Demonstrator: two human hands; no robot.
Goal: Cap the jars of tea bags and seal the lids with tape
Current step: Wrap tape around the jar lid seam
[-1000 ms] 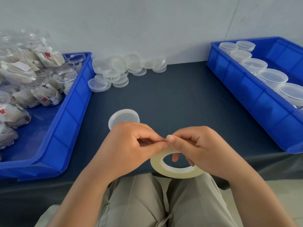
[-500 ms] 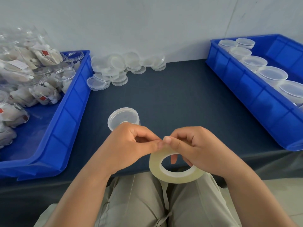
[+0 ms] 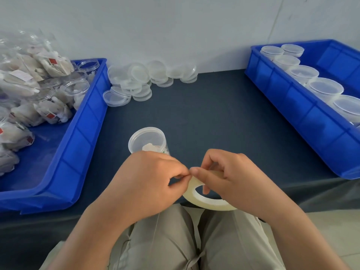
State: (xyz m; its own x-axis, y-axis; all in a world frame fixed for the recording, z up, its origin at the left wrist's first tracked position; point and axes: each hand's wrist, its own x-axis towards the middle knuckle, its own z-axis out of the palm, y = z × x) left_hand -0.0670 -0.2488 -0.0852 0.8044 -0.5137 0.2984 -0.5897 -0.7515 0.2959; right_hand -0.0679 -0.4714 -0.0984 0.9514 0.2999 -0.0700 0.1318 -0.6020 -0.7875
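my left hand (image 3: 144, 182) pinches thumb to forefinger at the top of the tape roll (image 3: 206, 203), which my right hand (image 3: 229, 178) grips with a finger through its core, over the desk's (image 3: 204, 117) near edge. whether a free end is lifted i cannot tell. just beyond the left knuckles stands the capped jar (image 3: 148, 140), with no tape that i can see on it, so i judge sealing is only starting. sealed jars (image 3: 323, 88) line the right bin (image 3: 292, 106) at the desk's right edge. open jars (image 3: 76, 88) with tea bags crowd the left bin (image 3: 81, 133), so much is left. loose lids (image 3: 140, 80) heap at the far edge. only my own left hand partly hides the jar.
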